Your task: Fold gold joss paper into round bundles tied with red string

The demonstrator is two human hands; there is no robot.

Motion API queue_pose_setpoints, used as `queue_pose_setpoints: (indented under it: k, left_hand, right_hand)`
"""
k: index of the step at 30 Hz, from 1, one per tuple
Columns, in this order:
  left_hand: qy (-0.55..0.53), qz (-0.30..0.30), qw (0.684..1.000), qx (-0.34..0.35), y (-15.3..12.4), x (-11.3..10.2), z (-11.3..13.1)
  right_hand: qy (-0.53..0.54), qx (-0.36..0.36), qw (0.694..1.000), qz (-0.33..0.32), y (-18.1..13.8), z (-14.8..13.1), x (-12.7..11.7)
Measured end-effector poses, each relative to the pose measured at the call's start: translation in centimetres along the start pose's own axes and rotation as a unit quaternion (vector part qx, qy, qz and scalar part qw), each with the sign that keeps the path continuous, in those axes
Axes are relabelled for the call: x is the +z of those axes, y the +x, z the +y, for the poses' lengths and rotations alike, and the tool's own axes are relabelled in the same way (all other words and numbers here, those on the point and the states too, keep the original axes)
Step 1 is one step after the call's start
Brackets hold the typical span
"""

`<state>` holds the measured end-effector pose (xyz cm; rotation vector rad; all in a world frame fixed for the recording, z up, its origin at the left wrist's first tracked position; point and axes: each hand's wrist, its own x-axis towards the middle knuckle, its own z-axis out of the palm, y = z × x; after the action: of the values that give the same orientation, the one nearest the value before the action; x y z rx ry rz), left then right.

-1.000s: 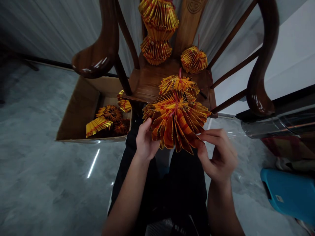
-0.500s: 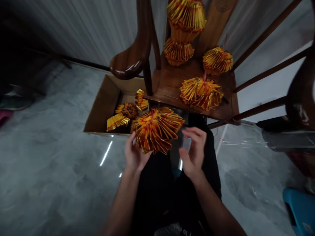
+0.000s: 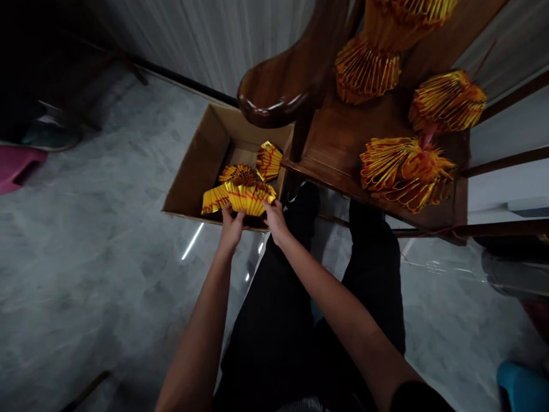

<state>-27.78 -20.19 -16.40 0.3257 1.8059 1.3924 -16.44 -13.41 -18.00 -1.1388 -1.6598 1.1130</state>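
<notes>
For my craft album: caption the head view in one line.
Left hand and right hand hold a folded gold-and-red paper fan over a cardboard box, beside paper rosettes on a wooden chair seat.

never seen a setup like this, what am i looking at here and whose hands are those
These pictures come from one camera worn on a person's head, looking forward and down, so the arms are that person's own. No machine is involved. The left hand and right hand hold a folded gold paper fan with red lines, just above an open cardboard box with more folded paper pieces inside. To the right, gold paper rosettes sit on a dark wooden chair seat. Below is a grey floor.
</notes>
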Motion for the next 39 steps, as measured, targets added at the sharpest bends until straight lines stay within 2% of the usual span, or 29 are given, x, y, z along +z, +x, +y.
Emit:
queue_pose_setpoints:
  k: [3,5,7,9,12,13,14,16,17,18,19,20,21,23,26,29,32,36,39]
  left_hand:
    - [0.096,-0.036,0.995,-0.001,-0.5,1.0,-0.8]
    - [0.138,-0.082,0.987,0.014,-2.0,1.7,-0.9]
    - [0.168,-0.118,0.978,0.036,-4.0,2.6,-0.5]
    - [0.179,-0.147,0.971,0.065,-6.4,3.8,1.0]
    - [0.15,-0.193,0.958,0.148,-10.3,6.7,5.3]
    - [0.136,-0.208,0.951,0.184,-11.7,8.1,7.3]
    - [0.119,-0.216,0.943,0.225,-12.9,9.6,9.3]
    - [0.095,-0.232,0.92,0.301,-14.8,13.4,13.3]
    - [0.094,-0.243,0.905,0.336,-15.3,15.5,15.1]
    - [0.103,-0.255,0.888,0.367,-15.4,17.8,16.7]
    - [0.128,-0.268,0.865,0.405,-15.1,20.0,18.0]
    - [0.191,-0.267,0.814,0.479,-14.5,22.1,19.0]
    - [0.227,-0.27,0.79,0.502,-13.7,24.0,19.8]
    - [0.281,-0.277,0.763,0.511,-11.6,27.2,20.4]
    - [0.333,-0.287,0.733,0.519,-9.2,29.5,20.3]
    - [0.355,-0.304,0.707,0.531,-8.9,29.7,20.3]
    - [0.369,-0.33,0.683,0.537,-9.9,28.8,20.8]
    - [0.385,-0.339,0.67,0.536,-11.5,27.2,21.3]
    - [0.398,-0.339,0.662,0.537,-12.0,26.1,21.1]
  right_hand:
    - [0.035,0.051,0.997,-0.046,-1.2,-0.5,-1.4]
    - [0.053,0.051,0.994,-0.082,-2.2,-2.0,-4.2]
    - [0.064,0.033,0.991,-0.109,-2.5,-4.7,-8.5]
    - [0.062,0.007,0.993,-0.101,-2.2,-8.4,-14.1]
    - [0.074,-0.048,0.994,-0.067,-0.6,-13.7,-23.6]
    - [0.054,-0.098,0.994,-0.002,0.1,-14.8,-26.6]
    - [0.008,-0.152,0.984,0.094,0.9,-15.2,-29.2]
    - [-0.08,-0.208,0.928,0.299,2.6,-14.4,-33.1]
    - [-0.1,-0.212,0.901,0.365,3.4,-13.3,-34.4]
    - [-0.114,-0.213,0.888,0.392,4.1,-11.9,-35.1]
    - [-0.131,-0.211,0.889,0.385,4.6,-10.4,-35.4]
    - [-0.144,-0.202,0.897,0.365,5.0,-9.0,-35.4]
    - [-0.155,-0.191,0.907,0.343,5.1,-7.8,-35.2]
    - [-0.169,-0.169,0.919,0.313,4.9,-6.3,-34.4]
    - [-0.162,-0.16,0.924,0.306,4.3,-5.8,-33.6]
    - [-0.159,-0.163,0.923,0.312,4.2,-5.9,-33.7]
    - [-0.144,-0.184,0.916,0.325,4.4,-5.8,-34.1]
    - [-0.164,-0.191,0.913,0.322,4.3,-5.8,-34.6]
    - [-0.208,-0.191,0.912,0.299,4.1,-7.0,-34.6]
